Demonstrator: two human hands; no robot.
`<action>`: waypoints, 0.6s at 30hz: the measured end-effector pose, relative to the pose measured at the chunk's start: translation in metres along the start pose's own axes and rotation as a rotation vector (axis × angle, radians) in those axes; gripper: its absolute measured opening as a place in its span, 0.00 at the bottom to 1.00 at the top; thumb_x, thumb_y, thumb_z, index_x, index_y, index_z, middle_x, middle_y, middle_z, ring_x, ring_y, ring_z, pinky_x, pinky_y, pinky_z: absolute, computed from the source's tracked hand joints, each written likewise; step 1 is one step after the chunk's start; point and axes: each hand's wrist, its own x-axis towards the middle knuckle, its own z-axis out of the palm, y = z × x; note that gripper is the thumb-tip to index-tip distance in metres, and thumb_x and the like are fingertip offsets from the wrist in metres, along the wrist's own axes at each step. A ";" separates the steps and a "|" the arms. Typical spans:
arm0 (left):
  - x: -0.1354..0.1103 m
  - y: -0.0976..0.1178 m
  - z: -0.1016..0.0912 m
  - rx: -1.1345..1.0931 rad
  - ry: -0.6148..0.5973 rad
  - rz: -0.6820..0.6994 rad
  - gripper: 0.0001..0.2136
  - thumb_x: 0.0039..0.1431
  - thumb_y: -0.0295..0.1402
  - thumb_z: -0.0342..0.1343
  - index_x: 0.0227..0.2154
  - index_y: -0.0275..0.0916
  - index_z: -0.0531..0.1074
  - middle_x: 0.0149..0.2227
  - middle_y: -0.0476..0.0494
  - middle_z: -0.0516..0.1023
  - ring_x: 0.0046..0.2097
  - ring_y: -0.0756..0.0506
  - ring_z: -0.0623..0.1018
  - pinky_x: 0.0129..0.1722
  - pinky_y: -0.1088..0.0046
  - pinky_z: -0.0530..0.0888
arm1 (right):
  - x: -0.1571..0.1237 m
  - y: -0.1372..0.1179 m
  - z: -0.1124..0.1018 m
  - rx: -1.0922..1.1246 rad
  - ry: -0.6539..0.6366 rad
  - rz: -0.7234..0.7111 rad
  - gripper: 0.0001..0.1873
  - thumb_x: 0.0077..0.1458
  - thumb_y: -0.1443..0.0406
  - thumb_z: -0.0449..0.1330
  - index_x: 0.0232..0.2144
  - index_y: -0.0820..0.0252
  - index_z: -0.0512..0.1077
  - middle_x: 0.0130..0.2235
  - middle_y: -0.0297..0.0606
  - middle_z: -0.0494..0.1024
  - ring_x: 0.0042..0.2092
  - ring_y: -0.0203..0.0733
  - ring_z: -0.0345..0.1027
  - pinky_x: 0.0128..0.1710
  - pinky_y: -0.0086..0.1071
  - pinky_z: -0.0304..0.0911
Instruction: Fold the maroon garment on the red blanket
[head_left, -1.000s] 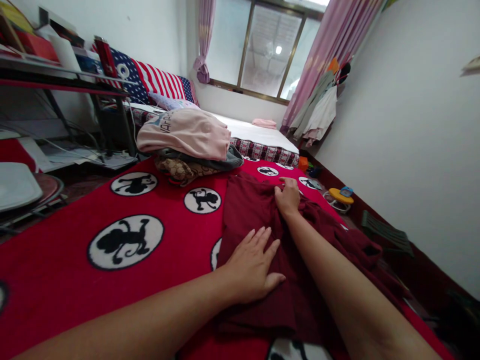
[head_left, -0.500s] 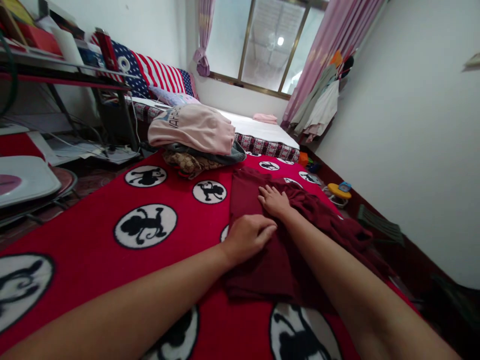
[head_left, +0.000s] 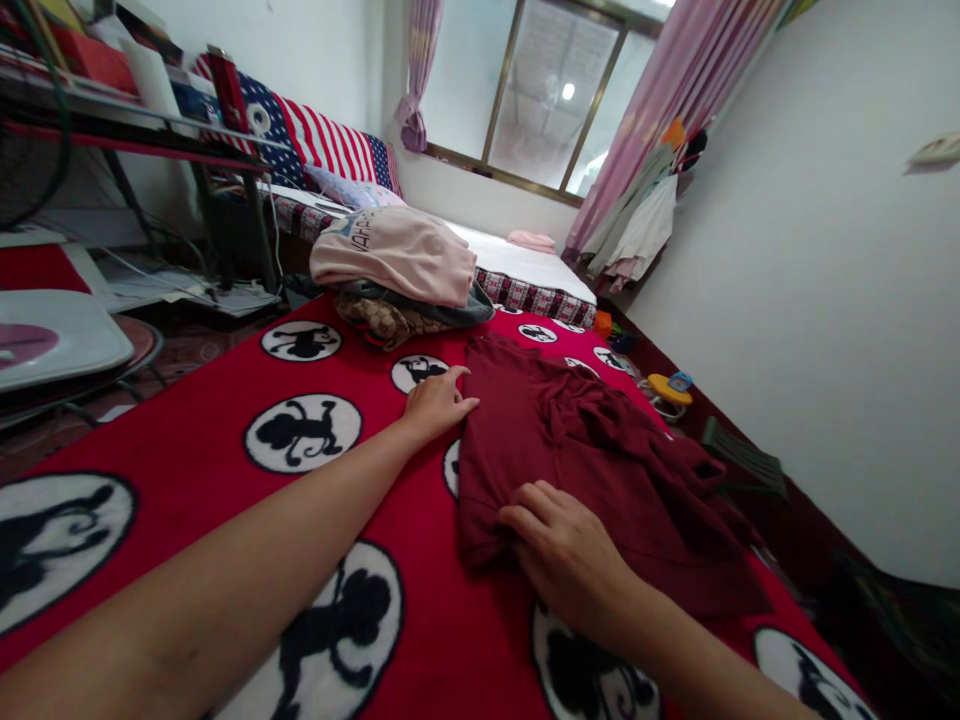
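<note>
A maroon garment (head_left: 510,440), perhaps a sweatshirt, lies on a red blanket (head_left: 409,490) printed with black monkeys in white circles. Its left part is folded over flat, while the right part is bunched and wrinkled. My left hand (head_left: 437,402) is at the garment's left edge, thumb and forefinger apart, with the other fingers partly hidden. Near the hem, my right hand (head_left: 566,545) has its fingers curled over the cloth and grips the near edge; its thumb is hidden.
A pile of clothes with a pink top (head_left: 397,255) sits at the blanket's far end. Beyond is a white-topped bed (head_left: 517,262). A cluttered desk (head_left: 150,140) and a white-seated chair (head_left: 60,345) stand left. Along the right wall are a yellow stool (head_left: 667,390) and hanging clothes (head_left: 637,225).
My left hand has moved away from me and left, off the middle of the garment to its edge. My right hand has come back toward me to the hem. The garment's right part now lies more spread.
</note>
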 end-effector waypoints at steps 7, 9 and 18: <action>-0.009 0.014 -0.003 0.175 0.072 0.166 0.10 0.55 0.29 0.54 0.37 0.43 0.79 0.38 0.43 0.77 0.44 0.41 0.74 0.44 0.66 0.68 | -0.019 0.009 -0.007 0.315 -0.056 0.085 0.07 0.60 0.64 0.56 0.31 0.54 0.73 0.30 0.34 0.75 0.30 0.36 0.68 0.29 0.28 0.58; -0.014 0.026 -0.001 0.196 0.092 0.297 0.09 0.55 0.30 0.54 0.36 0.42 0.79 0.41 0.41 0.76 0.48 0.40 0.72 0.48 0.63 0.67 | -0.020 0.023 -0.010 0.358 0.106 0.210 0.09 0.60 0.61 0.56 0.29 0.55 0.72 0.30 0.35 0.75 0.30 0.37 0.69 0.31 0.29 0.60; -0.058 0.064 0.035 0.074 -0.257 0.649 0.19 0.65 0.40 0.49 0.55 0.42 0.71 0.61 0.35 0.66 0.61 0.37 0.66 0.61 0.54 0.61 | 0.022 0.120 0.011 0.310 0.209 0.604 0.34 0.52 0.61 0.62 0.60 0.60 0.60 0.35 0.35 0.76 0.30 0.37 0.69 0.34 0.30 0.64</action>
